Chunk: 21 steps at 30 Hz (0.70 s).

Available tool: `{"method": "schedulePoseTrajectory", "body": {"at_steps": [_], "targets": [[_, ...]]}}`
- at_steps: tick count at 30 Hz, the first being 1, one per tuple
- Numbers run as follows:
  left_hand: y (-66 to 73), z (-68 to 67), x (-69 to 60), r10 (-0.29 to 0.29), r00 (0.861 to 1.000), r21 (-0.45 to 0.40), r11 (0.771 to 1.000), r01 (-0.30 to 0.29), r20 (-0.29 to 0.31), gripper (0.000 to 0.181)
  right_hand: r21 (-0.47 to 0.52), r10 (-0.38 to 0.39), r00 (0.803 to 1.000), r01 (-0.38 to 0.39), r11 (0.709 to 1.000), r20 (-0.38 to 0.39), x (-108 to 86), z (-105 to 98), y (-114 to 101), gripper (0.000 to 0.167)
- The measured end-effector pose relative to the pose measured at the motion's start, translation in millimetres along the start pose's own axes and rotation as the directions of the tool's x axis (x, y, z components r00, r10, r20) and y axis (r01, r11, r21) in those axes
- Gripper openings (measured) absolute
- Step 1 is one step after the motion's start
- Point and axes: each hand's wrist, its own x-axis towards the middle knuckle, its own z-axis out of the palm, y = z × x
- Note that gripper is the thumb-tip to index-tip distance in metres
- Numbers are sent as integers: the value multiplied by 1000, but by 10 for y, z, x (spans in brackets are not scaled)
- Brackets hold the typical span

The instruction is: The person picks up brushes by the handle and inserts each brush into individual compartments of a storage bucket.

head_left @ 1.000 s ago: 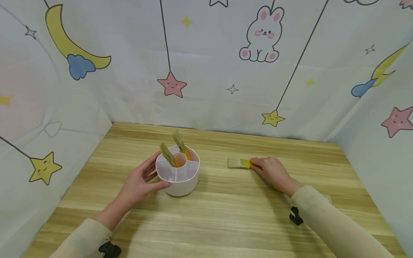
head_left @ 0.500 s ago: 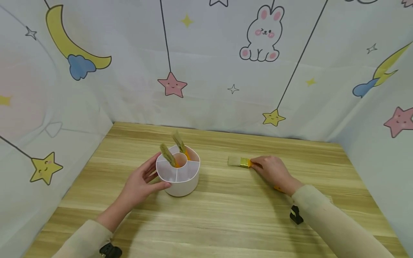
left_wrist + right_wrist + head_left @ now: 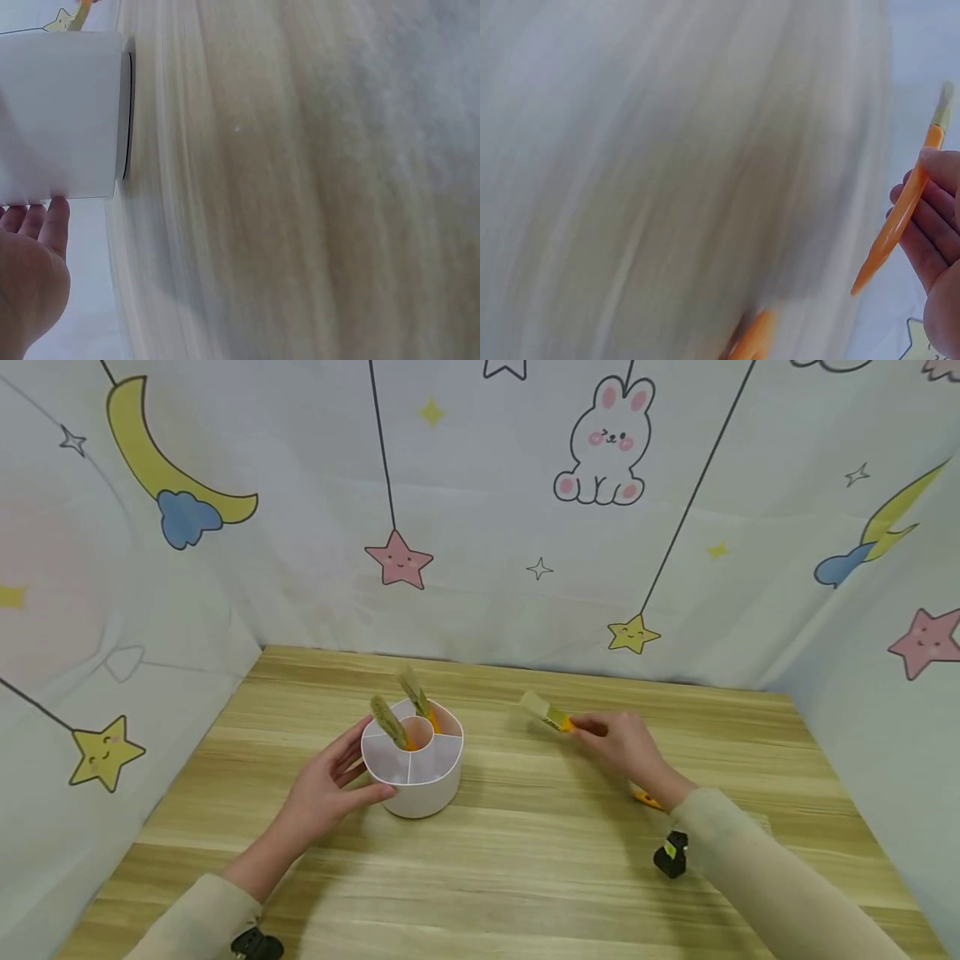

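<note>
My left hand (image 3: pixel 326 787) holds the near left side of a white, round divided holder (image 3: pixel 422 796), thumb at its front and fingers around its left. In the left wrist view, the fingertips touch the holder's wall (image 3: pixel 60 112). Two paintbrushes stand bristles up in it: one paintbrush (image 3: pixel 390 722) in the round centre compartment, another paintbrush (image 3: pixel 417 695) in a rear compartment. To the right, my right hand (image 3: pixel 626 745) pinches a flat paintbrush (image 3: pixel 546 710) by its orange handle, bristles pointing left and up. The right wrist view shows this paintbrush's handle (image 3: pixel 900 214) between thumb and fingers, raised off the table.
Another orange-handled brush (image 3: pixel 647 797) lies on the wooden table (image 3: pixel 495 868), partly hidden beneath my right forearm. A printed white cloth (image 3: pixel 480 527) stands behind the table and along both sides.
My right hand has lifted the flat paintbrush off the table, moving it slightly left and away from me, with its bristle end tilting up. The left hand and the holder have stayed in place.
</note>
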Motion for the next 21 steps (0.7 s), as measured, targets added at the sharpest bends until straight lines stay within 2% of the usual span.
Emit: {"method": "schedulePoseTrajectory", "body": {"at_steps": [7, 12, 16, 21], "targets": [[0, 3, -3, 8, 1000, 2, 1000, -8, -2, 98, 190, 100, 994, -91, 978, -37, 86, -10, -220, 29], [-6, 8, -4, 8, 1000, 12, 1000, -8, -3, 98, 345, 156, 987, -132, 929, -42, 114, -37, -405, 32], [-3, 6, -6, 4, 1000, 16, 1000, -3, -2, 98, 477, 178, 984, -144, 867, -27, 140, -52, -589, 34], [-2, -1, -5, 0, 1000, 19, 1000, 0, -1, 98, 639, 176, 984, -132, 758, -6, 184, -47, -846, 34]]}}
